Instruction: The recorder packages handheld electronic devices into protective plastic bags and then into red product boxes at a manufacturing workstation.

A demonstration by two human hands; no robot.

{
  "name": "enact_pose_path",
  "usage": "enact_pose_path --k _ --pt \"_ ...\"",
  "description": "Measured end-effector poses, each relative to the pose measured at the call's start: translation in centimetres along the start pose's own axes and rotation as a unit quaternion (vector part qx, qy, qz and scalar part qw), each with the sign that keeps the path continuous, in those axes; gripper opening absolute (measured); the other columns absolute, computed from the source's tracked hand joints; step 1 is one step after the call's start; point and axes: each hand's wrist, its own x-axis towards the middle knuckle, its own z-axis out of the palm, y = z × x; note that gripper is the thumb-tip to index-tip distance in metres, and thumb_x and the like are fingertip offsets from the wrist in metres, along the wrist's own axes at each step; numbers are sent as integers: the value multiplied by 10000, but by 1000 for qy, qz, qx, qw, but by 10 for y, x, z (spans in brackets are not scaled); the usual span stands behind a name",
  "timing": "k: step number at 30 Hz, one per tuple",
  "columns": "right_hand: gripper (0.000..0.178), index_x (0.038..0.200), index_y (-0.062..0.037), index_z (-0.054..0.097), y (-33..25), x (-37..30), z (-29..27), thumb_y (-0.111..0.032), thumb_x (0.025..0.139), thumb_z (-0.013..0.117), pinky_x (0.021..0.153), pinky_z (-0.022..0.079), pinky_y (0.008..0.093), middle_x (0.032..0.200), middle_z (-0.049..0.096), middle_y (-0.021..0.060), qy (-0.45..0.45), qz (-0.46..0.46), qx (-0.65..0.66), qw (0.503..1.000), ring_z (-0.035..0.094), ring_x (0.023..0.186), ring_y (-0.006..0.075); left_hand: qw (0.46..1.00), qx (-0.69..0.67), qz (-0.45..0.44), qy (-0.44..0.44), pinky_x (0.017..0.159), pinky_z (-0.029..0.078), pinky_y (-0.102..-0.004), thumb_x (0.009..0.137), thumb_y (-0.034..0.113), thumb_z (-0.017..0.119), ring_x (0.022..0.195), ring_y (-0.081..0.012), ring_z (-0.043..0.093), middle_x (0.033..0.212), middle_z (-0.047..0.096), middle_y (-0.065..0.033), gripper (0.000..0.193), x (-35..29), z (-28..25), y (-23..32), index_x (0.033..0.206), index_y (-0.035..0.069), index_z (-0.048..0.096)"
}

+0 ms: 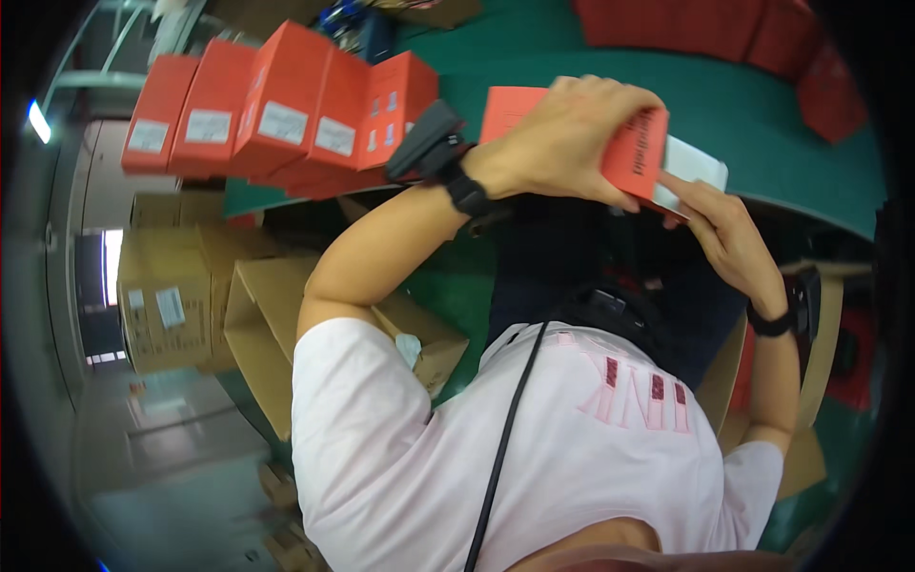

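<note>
Over the front edge of the green table, my left hand (577, 133) is closed around a red cardboard box (637, 157), thumb underneath and fingers over the top. A white inner piece (694, 164) shows at the box's right end; I cannot tell how deep it sits inside. My right hand (721, 229) is closed on that end, its fingers at the white piece and the box's lower edge. Left of my left hand lies another red surface (510, 107), partly covered by the hand; whether it belongs to the same box is unclear.
A row of red boxes with white labels (283, 122) stands on the green table (496, 48) at the left. More red packages (686, 33) lie at the far right. Brown cartons (167, 296) stand below left, an open one (267, 334) near my left elbow. A black cable (505, 448) hangs down my shirt.
</note>
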Motion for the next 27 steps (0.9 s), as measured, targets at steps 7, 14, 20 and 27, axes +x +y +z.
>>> enact_pose_path --k 7,14,20,27 --pt "539 1509 -73 470 0 7 -11 -57 977 557 586 468 236 710 631 40 9 135 122 983 600 624 95 996 14 -54 -65 943 427 -433 595 434 928 1094 -341 591 1158 632 -134 911 -12 -7 6 1331 74 530" --pt "264 1139 14 646 6 29 -26 -68 889 669 450 287 228 554 513 -28 112 105 16 988 436 471 21 999 -20 -3 -40 975 435 -446 594 408 928 1145 -359 578 1204 614 -170 924 14 2 13 1330 37 511" --pt "92 1004 -48 680 45 50 -14 -122 949 677 459 287 268 596 539 -2 190 -39 -59 979 415 497 57 995 68 -28 -71 1036 449 -439 576 317 941 1226 -362 569 1329 596 -152 953 7 -21 -6 1379 58 498" --pt "227 1168 -70 703 79 33 -19 -169 968 661 810 506 282 1018 674 70 326 25 -78 942 639 926 161 988 108 -74 -79 1140 333 -489 691 414 882 1318 -371 465 1385 525 -195 1022 -5 9 -32 1512 57 388"
